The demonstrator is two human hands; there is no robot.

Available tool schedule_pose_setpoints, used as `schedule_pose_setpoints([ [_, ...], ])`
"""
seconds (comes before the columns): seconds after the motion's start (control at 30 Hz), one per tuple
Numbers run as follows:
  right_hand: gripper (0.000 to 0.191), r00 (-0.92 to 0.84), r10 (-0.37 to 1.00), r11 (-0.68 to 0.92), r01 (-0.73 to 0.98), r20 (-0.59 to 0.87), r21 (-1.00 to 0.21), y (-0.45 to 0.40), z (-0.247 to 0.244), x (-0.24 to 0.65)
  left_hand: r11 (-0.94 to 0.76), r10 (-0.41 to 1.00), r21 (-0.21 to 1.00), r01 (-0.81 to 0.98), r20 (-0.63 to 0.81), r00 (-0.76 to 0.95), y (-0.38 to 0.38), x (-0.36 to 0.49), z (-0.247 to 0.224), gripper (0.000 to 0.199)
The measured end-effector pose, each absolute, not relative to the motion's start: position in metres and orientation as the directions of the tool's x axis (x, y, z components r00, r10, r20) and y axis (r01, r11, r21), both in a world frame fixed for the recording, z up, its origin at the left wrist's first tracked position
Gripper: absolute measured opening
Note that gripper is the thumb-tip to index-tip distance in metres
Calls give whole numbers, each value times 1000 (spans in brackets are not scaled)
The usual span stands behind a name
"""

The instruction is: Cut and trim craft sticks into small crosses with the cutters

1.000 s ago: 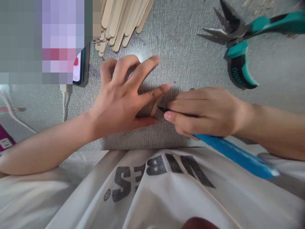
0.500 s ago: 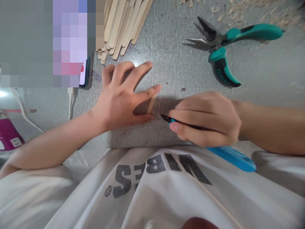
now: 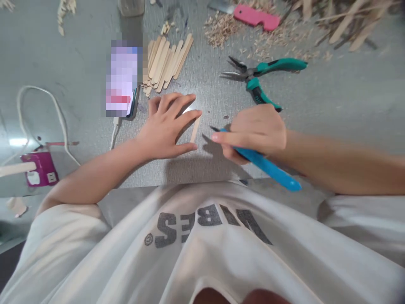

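Note:
A short pale wooden stick (image 3: pixel 195 128) lies flat on the grey textured table (image 3: pixel 209 169). My left hand (image 3: pixel 169 126) rests on the table with its fingers spread, the index fingertip at the stick's upper end and the thumb near its lower end. Right of the stick, my right hand (image 3: pixel 249 133) is closed round a blue-handled tool (image 3: pixel 268 169) with a dark pointed tip. That tip points left, apart from the stick, and its shadow falls on the table below.
Green-handled pliers (image 3: pixel 251 75) lie open behind my right hand. Wooden sticks (image 3: pixel 164 63) are piled beside a phone (image 3: pixel 122 80) with a white cable. A pink-handled knife (image 3: pixel 256 17) lies among shavings. A purple box (image 3: pixel 39 169) stands far left.
The view has shifted and shows more of the table. My right hand has turned the blue tool and lifted it, its tip now further up beside the stick. My left hand stays spread at the stick.

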State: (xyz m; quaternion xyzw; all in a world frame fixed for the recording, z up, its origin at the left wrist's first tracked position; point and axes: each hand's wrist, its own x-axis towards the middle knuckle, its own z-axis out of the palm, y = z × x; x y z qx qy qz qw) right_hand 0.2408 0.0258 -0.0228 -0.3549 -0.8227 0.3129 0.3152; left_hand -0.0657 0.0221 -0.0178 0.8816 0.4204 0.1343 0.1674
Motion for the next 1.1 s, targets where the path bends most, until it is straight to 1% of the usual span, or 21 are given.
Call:
schedule_pose_setpoints([
  [0.1,38,-412,856,479,405,311,-779,38,-13,228,-596,780,451,664,130,612,25,-68,-19,85],
  [0.2,36,-301,874,476,371,381,-797,55,-5,218,-570,798,496,656,142,586,24,-69,-19,89],
  [0.23,37,-279,873,481,350,401,-804,61,-5,216,-561,799,523,641,140,585,22,-69,-19,86],
  [0.3,48,-249,885,456,289,394,-842,73,-8,214,-531,793,621,577,125,596,18,-66,-19,71],
  [0.33,56,-253,909,387,220,331,-895,78,-11,214,-491,800,681,542,107,590,16,-64,-19,67],
  [0.37,63,-267,928,307,157,259,-939,83,-13,214,-431,820,743,512,85,566,14,-62,-18,68],
  [0.4,64,-284,931,272,123,228,-954,88,-15,214,-354,850,803,480,62,523,11,-58,-17,73],
  [0.47,58,-324,929,208,56,179,-976,93,-16,215,-166,918,906,390,-3,398,8,-50,-12,79],
  [0.5,53,-333,928,181,18,164,-983,95,-15,215,-56,944,942,331,-57,324,7,-46,-8,75],
  [0.53,49,-340,930,137,-31,140,-990,96,-13,215,51,958,963,266,-122,258,7,-41,-4,65],
  [0.6,45,-347,935,30,-142,78,-989,95,-7,216,226,948,960,162,-256,189,8,-32,5,31],
  [0.63,43,-351,935,-14,-182,51,-983,95,-4,217,272,939,953,137,-294,178,9,-27,9,19],
  [0.67,42,-357,934,-46,-208,32,-977,94,-2,217,301,932,946,122,-319,173,11,-23,13,13],
  [0.73,44,-363,931,-70,-218,14,-973,92,-2,217,334,924,937,101,-346,161,16,-14,18,12],
  [0.77,49,-364,931,-69,-207,11,-976,90,-2,217,336,925,937,93,-347,156,19,-9,19,15],
  [0.87,63,-374,927,-77,-163,-11,-984,83,-5,213,286,950,956,65,-291,113,27,1,17,20],
  [1.0,69,-442,895,-143,-138,-68,-980,72,-4,205,242,966,970,27,-243,85,34,0,9,16],
  [1.03,69,-470,878,-180,-136,-97,-974,70,-3,202,226,970,974,23,-227,90,35,-2,7,18],
  [1.1,65,-512,844,-256,-128,-157,-958,71,-3,197,187,978,982,25,-188,91,37,-8,3,31],
])
